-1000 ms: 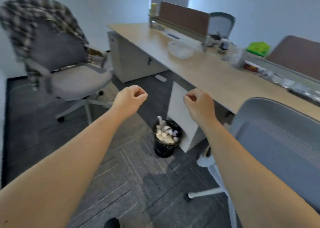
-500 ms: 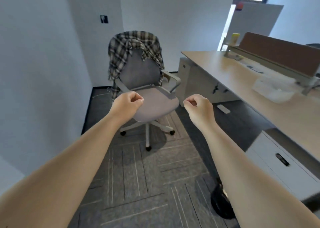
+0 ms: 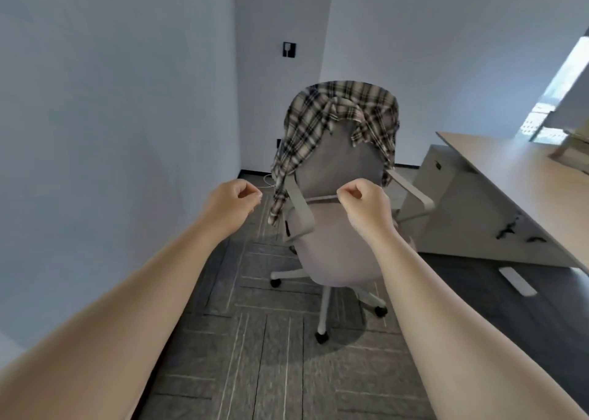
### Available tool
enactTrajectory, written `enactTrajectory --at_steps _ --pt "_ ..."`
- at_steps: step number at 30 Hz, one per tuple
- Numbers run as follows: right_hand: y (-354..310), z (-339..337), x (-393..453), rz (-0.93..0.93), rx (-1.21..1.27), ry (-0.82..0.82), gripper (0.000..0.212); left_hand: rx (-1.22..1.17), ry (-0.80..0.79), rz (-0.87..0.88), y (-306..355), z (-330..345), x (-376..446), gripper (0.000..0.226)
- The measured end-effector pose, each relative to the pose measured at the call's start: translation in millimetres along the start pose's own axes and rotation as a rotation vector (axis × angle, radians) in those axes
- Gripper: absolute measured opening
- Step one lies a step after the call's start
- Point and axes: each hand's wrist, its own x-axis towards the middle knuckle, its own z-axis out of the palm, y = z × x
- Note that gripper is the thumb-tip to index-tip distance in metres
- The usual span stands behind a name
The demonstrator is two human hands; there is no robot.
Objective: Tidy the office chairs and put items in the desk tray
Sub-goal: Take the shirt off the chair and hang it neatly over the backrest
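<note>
A grey office chair [image 3: 338,254] on white wheeled legs stands in front of me, near the room's corner. A black-and-cream plaid shirt [image 3: 322,123] is draped over the top of its backrest and hangs down its left side. My left hand [image 3: 231,201] is held out to the left of the chair's left armrest, fingers curled closed with nothing in them. My right hand [image 3: 366,204] hovers over the seat, between the armrests, also closed and holding nothing. Neither hand touches the chair. No desk tray is in view.
A light wooden desk [image 3: 510,177] with a grey cabinet [image 3: 462,215] under it runs along the right. White walls close in at left and behind the chair. A white strip [image 3: 518,281] lies on the grey carpet under the desk.
My view has swung left and moved closer to the plaid-shirt chair, which is now centred. The second chair, the bin and most of the desk have left the view. Both fists stay closed.
</note>
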Motion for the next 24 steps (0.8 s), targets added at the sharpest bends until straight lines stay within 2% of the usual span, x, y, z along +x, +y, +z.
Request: enactTrajectory --at_steps 7,12,24 --pt "-3 28 164 0.035 0.019 -0.018 0.009 0.049 0.018 0.005 13 10 145 0.024" --pt "-4 65 251 0.056 0.023 -0.015 0.016 0.036 0.026 -0.009 1 7 234 0.024" --pt "-14 168 438 0.13 -0.043 0.142 0.035 0.049 -0.126 0.008 -62 -13 472 0.02"
